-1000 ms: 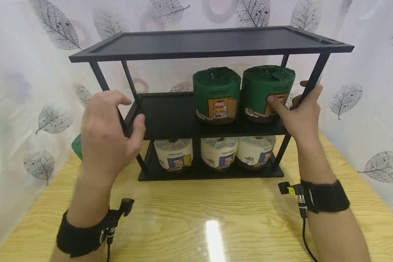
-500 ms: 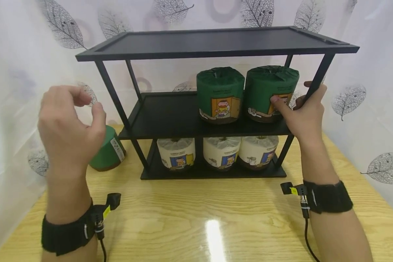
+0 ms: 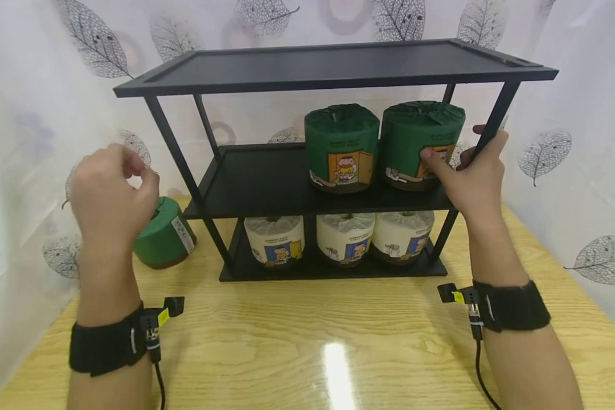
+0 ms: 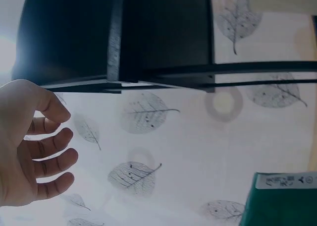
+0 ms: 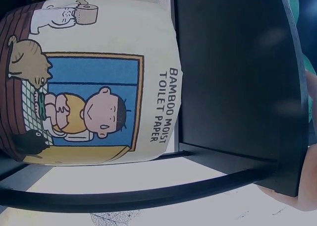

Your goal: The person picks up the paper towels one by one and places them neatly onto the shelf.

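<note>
A black shelf rack (image 3: 266, 176) stands on the table. Two green toilet paper rolls (image 3: 342, 149) are side by side on its middle shelf. Around the rack's front right post curl the fingers of my right hand (image 3: 474, 176), its thumb against the front of the rightmost green roll (image 3: 421, 128). My left hand (image 3: 114, 193) hangs in the air left of the rack, fingers loosely curled, holding nothing. Just behind it on the table is another green roll (image 3: 165, 239), partly hidden by that hand in the head view.
Several cream toilet paper rolls (image 3: 274, 242) stand on the rack's bottom shelf; one cream roll (image 5: 99, 82) fills much of the right wrist view. A leaf-patterned curtain (image 3: 41, 171) hangs behind and beside the wooden table (image 3: 266, 341).
My left hand has moved left, away from the rack's front left post, uncovering the green roll on the table; its fingers have curled more. My right hand stays at the right post.
</note>
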{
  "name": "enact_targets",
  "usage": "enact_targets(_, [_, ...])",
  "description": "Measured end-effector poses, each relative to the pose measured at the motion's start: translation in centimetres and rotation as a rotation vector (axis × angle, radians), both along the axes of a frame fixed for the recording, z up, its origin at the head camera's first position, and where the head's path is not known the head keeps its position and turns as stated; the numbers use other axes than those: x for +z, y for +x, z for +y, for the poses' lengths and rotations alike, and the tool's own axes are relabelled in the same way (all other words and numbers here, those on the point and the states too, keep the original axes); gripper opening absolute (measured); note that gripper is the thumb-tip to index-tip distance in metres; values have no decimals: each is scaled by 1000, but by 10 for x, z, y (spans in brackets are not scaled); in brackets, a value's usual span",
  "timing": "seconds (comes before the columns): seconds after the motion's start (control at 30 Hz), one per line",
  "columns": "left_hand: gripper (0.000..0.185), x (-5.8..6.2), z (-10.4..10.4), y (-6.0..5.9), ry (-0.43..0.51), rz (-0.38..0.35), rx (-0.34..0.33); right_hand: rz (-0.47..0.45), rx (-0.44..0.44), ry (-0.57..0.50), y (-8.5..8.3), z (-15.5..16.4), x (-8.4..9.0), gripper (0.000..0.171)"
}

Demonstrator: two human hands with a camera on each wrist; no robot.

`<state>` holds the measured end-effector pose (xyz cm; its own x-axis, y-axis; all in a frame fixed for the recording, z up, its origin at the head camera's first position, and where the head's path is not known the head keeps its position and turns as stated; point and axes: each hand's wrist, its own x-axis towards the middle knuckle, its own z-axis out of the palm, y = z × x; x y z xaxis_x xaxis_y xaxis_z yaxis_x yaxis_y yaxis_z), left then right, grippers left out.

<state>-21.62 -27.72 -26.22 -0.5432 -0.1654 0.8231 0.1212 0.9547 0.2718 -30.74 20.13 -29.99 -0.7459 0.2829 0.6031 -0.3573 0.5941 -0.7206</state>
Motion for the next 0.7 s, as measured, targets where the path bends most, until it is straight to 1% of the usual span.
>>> enact_targets(0.07, [21,-3,-4,-3,13,-62,24,0,1,-1,0,0,0,73])
enact_targets(0.13, [20,-5,-9,-7,27,-149,48,2,3,-4,0,-1,1,73])
enact_targets(0.2, [21,-7,-15,-10,39,-255,75,4,5,-7,0,-1,1,72])
enact_targets(0.3, [29,-10,-25,-17,42,-433,103,11,9,-13,0,-1,1,71])
enact_targets(0.43, [43,-17,-38,-28,50,-662,108,15,11,-12,1,-2,1,70])
enact_targets(0.5, [50,-22,-44,-33,55,-764,98,16,11,-10,1,-2,1,70])
enact_targets(0.57, [56,-28,-49,-37,64,-843,86,18,12,-10,1,-2,1,69])
enact_targets(0.6, [58,-31,-51,-38,69,-871,82,18,11,-8,1,-2,1,70])
enact_targets(0.7, [61,-40,-55,-43,81,-930,75,7,5,-7,2,-2,-1,71])
